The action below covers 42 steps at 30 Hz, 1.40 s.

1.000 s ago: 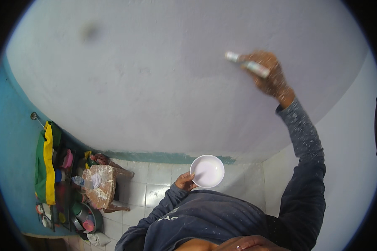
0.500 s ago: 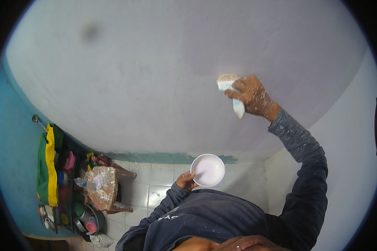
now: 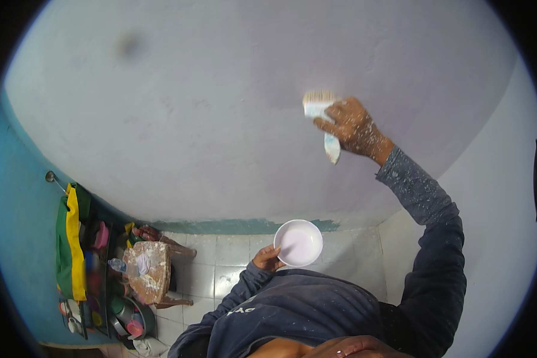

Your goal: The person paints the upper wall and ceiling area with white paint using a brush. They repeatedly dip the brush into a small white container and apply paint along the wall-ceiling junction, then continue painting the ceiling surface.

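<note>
My right hand (image 3: 353,126), spotted with pale paint, grips a wide paintbrush (image 3: 320,110) by its base. The brush's tan bristles point up at the wall (image 3: 221,119), and its paint-smeared handle hangs below my fingers. Whether the bristles touch the wall I cannot tell for sure. Around the brush the wall is pale lilac, with a whiter area to the left. Low in front of my body, my left hand (image 3: 267,258) holds a round white bowl (image 3: 298,243) by its left rim. Pale liquid, apparently paint, lies in the bowl.
A paint-spattered stool (image 3: 149,271) stands at the lower left with a cloth and a clear bottle on it. Beside it a rack (image 3: 98,286) holds kitchenware, partly under a green and yellow cloth (image 3: 71,238). Tiled floor (image 3: 200,250) meets the wall's green lower strip.
My right hand and the paintbrush have moved slightly up and left along the wall. The bowl in my left hand stays almost in the same place.
</note>
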Tool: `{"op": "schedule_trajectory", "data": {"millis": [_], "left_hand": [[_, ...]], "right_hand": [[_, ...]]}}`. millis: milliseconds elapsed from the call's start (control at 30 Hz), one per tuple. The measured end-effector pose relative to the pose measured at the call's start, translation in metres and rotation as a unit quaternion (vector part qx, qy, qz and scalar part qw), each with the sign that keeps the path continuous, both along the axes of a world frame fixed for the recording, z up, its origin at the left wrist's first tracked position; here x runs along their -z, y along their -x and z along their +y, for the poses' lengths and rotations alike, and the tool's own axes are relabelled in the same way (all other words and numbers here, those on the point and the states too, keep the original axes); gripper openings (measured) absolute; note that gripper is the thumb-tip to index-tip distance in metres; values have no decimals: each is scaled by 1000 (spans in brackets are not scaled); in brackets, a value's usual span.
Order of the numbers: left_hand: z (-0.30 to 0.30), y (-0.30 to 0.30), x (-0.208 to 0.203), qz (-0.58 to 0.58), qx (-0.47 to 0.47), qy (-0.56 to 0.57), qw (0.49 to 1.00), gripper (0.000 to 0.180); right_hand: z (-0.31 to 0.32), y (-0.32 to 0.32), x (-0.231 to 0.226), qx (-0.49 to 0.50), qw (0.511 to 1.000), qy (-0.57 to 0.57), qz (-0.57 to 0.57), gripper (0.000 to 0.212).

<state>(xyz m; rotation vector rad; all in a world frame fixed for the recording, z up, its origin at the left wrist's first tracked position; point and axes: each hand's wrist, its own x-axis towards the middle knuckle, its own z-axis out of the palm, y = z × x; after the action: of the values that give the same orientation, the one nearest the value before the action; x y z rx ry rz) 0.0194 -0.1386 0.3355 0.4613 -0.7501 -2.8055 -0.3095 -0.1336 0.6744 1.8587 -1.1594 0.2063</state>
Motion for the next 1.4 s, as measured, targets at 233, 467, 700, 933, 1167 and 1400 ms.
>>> {"op": "schedule_trajectory", "data": {"millis": [233,467,700,933,1167,1400], "left_hand": [[3,-9,6,-6,-17,-27,999,45],[2,-8,3,-3,-14,-2,1000,48],[2,-5,-8,12,-17,-24,999,51],[3,-6,7,-8,4,10,1000,54],[-1,-6,8,-14,3,11,1000,54],[2,-6,-16,6,-26,-9,1000,49]], "right_hand": [[0,16,-55,-53,994,30,-86,26],[-12,25,-66,-68,985,156,-6,33],[-7,-9,5,-9,993,-106,-49,26],[-14,19,-128,-105,986,55,-119,31],[-22,27,-122,-22,969,218,114,21],[6,10,-17,-19,993,-110,-43,24]]}}
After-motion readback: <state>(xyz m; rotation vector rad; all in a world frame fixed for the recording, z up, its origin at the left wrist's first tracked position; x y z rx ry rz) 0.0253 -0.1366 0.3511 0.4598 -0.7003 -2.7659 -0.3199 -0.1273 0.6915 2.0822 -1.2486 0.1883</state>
